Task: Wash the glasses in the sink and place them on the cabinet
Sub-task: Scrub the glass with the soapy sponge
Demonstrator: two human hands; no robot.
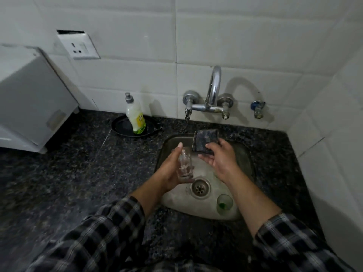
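The left grip (171, 171) curls round a glass (184, 163) and the right grip (220, 160) pinches a sponge (205, 141), so rub gently inside over the sink (244, 156).

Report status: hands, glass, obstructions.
Left hand grips clear glass over sink. Right hand holds scrub pad beside it. Second glass upright in sink, right of drain.

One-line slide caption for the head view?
Left hand holds a clear glass over the sink, right hand a scrub pad; a second glass stands inside.
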